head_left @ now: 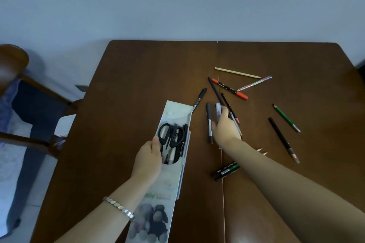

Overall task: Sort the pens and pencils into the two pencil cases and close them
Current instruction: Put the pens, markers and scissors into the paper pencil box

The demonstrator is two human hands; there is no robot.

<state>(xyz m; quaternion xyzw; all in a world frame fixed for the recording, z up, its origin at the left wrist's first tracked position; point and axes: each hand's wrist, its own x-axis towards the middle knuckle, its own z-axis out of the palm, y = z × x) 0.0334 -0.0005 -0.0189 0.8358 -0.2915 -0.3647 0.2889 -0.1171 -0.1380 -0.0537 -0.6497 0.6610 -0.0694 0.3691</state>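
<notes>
Pencil case (178, 116): one seen plainly, translucent white, lying lengthwise left of the table's (138, 77) centre seam, flap open at the far end. Inside: one pair of black scissors (167, 134) and several dark pens, count not legible.

Left hand (148, 156): grasping the case's left edge at the mouth, thumb on top. Bracelet (118, 208) on that wrist.

Right hand (225, 126): just right of the case and apart from it, fingers laid over a pale pen (218, 110) in a cluster. I cannot tell whether it is grasped.

Cluster under and beside this hand:
- grey pen (209, 122)
- dark pen (215, 89)
- dotted pencil (227, 102)

Black marker (199, 99): touching the flap's corner.

Farther out:
- red-capped marker (230, 89)
- pink pen (254, 83)
- beige pencil (237, 72)
- green pencil (286, 117)
- black pencil (282, 138)

Two stubby markers (226, 170) lie together beside the forearm. Two pencil tips (261, 151) poke out from beneath it.

Chair (39, 94) stands left of the table.
</notes>
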